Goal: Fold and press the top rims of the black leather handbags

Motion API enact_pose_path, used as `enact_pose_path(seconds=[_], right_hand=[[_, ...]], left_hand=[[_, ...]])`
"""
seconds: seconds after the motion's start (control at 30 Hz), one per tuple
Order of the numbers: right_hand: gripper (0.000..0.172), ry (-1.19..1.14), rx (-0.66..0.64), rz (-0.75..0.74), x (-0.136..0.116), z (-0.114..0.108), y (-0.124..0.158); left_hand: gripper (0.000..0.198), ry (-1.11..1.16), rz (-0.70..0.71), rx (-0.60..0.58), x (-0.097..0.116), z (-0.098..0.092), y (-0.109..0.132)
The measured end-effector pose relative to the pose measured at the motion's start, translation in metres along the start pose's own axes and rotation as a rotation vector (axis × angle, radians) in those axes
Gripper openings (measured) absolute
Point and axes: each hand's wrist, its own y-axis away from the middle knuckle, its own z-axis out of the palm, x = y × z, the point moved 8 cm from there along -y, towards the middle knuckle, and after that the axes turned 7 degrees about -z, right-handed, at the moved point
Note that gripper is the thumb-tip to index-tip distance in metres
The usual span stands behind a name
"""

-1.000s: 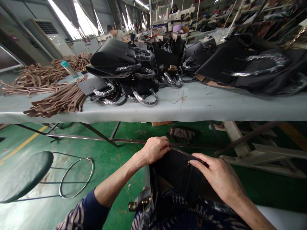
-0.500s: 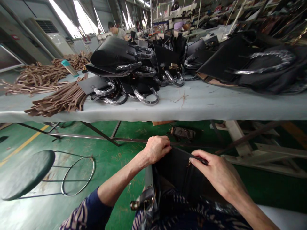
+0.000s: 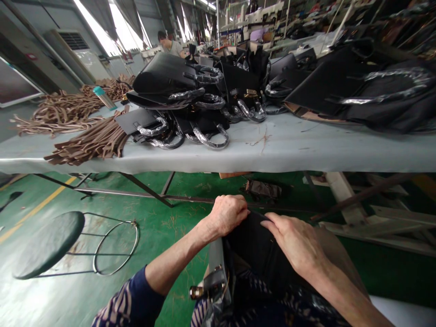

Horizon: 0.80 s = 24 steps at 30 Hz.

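A black handbag (image 3: 250, 240) lies across my lap, its upper edge facing the table. My left hand (image 3: 229, 213) is closed over that edge at the left, fingers curled round it. Further right along the same edge, my right hand (image 3: 293, 238) pinches the bag between thumb and fingers. A gold-coloured metal fitting (image 3: 196, 292) shows on the bag's left side, near clear plastic wrap. The bag's lower part is dark and hard to make out against my patterned clothing.
Black handbags (image 3: 163, 75) with plastic-wrapped handles are heaped on the long grey table (image 3: 286, 152). Brown strips (image 3: 90, 141) and a teal-capped bottle (image 3: 105, 98) lie at its left. A round stool (image 3: 51, 245) lies tipped on the green floor. A person (image 3: 173, 47) is in the background.
My right hand has slid left along the bag's edge, closer to my left hand, and now covers the zip pull seen before. The view has shifted slightly.
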Motion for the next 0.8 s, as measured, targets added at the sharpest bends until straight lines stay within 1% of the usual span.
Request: enact_pose_path(seconds=[0.17,0.33,0.6,0.7,0.8], right_hand=[[0.022,0.018,-0.035,0.006,0.001,0.002,-0.002],[0.025,0.034,-0.028,0.007,0.001,0.0,-0.003],[0.027,0.026,-0.102,0.041,0.001,-0.001,-0.003],[0.023,0.079,-0.124,0.042,-0.002,-0.003,-0.006],[0.022,0.143,-0.147,0.013,-0.013,-0.002,-0.012]], left_hand=[[0.023,0.012,-0.019,-0.027,0.0,0.001,0.001],[0.023,0.008,-0.031,-0.038,0.0,0.002,0.001],[0.024,-0.034,0.012,0.015,0.002,0.003,0.001],[0.023,-0.048,0.013,0.026,0.003,0.003,0.001],[0.024,-0.059,0.021,0.025,0.007,0.004,0.001]])
